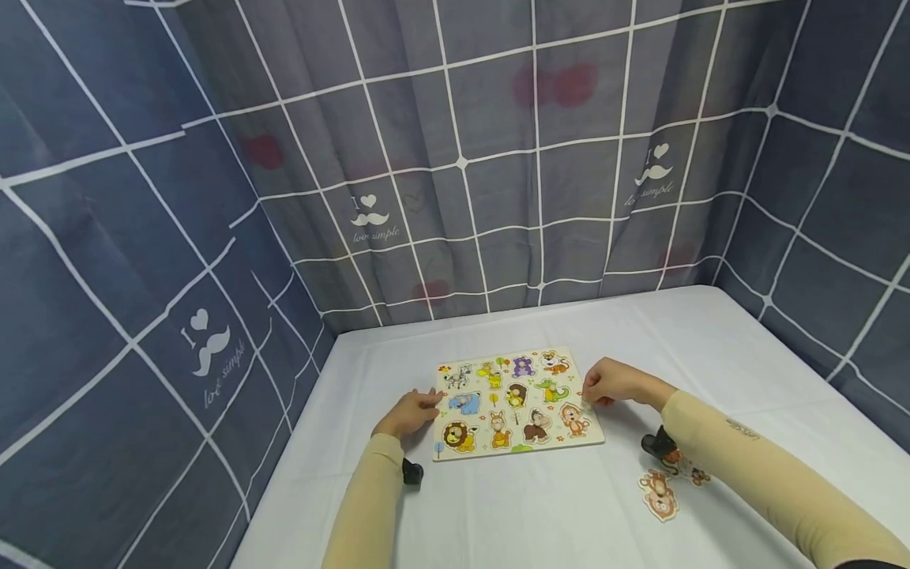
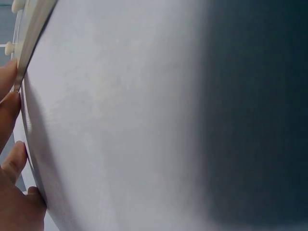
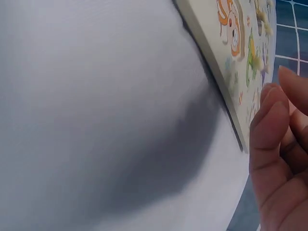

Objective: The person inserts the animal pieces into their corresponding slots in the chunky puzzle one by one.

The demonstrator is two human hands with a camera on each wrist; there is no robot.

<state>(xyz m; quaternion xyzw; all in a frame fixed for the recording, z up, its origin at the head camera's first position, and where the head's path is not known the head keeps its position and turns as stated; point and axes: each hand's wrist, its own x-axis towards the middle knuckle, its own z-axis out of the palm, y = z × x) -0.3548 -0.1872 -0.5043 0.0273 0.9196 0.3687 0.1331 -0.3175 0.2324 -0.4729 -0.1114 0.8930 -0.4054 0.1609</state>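
Note:
A wooden animal puzzle board (image 1: pixel 490 423) lies flat on the white-covered table, with pictures such as a lion, a zebra and a crocodile. My left hand (image 1: pixel 411 412) rests at its left edge; in the left wrist view several fingertips (image 2: pixel 10 108) touch the board's rim (image 2: pixel 30 45). Beside the right edge is my right hand (image 1: pixel 610 382), fingers loosely bent. Nothing shows between its fingers (image 3: pixel 270 127) in the right wrist view, where the board (image 3: pixel 207 41) lies just past them. Pale knobs stand up from some pieces.
Loose animal pieces lie at the lower right: a monkey-like piece (image 1: pixel 659 495) and others (image 1: pixel 693 472) partly hidden by the right sleeve (image 1: pixel 753 450). White cloth covers the table (image 1: pixel 526 506). Grey-blue checked curtains (image 1: pixel 498 197) enclose the back and sides.

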